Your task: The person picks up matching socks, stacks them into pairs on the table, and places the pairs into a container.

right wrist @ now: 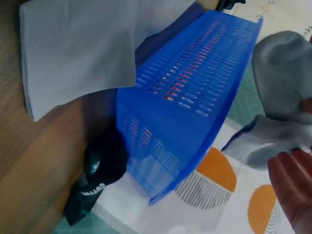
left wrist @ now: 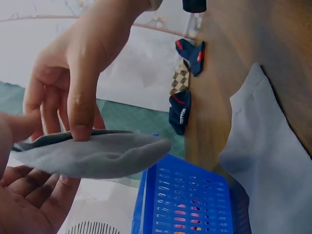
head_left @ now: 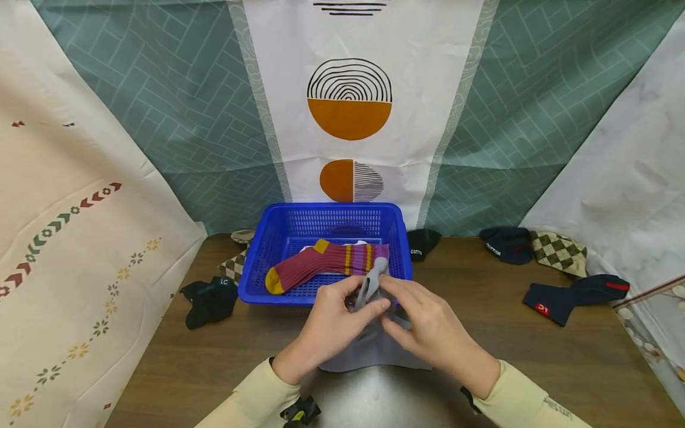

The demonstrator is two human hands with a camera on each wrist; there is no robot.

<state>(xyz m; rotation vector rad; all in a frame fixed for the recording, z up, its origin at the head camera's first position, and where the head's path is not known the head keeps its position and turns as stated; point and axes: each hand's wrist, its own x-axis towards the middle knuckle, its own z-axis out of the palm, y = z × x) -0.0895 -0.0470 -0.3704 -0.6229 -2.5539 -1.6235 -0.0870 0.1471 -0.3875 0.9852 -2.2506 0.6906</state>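
A soft grey sock (head_left: 379,268) is bunched up between both hands, raised in front of the basket. My left hand (head_left: 342,318) pinches it, thumb on the near side. From the right, my right hand (head_left: 436,324) grips the same sock with thumb and fingers; in the left wrist view a right fingertip presses on the grey fabric (left wrist: 107,158). Below the hands, a flat grey cloth piece (head_left: 374,355) lies on the table, partly hidden by them. In the right wrist view its hemmed edge shows beside the basket.
A blue basket (head_left: 244,284) stands behind the hands, with a maroon-and-yellow striped sock (head_left: 305,267) inside. Black socks (head_left: 211,302) and checkered ones lie to its left, a black sock (head_left: 423,244) to its right. Navy socks (head_left: 551,300) and a checkered sock (head_left: 559,251) lie far right.
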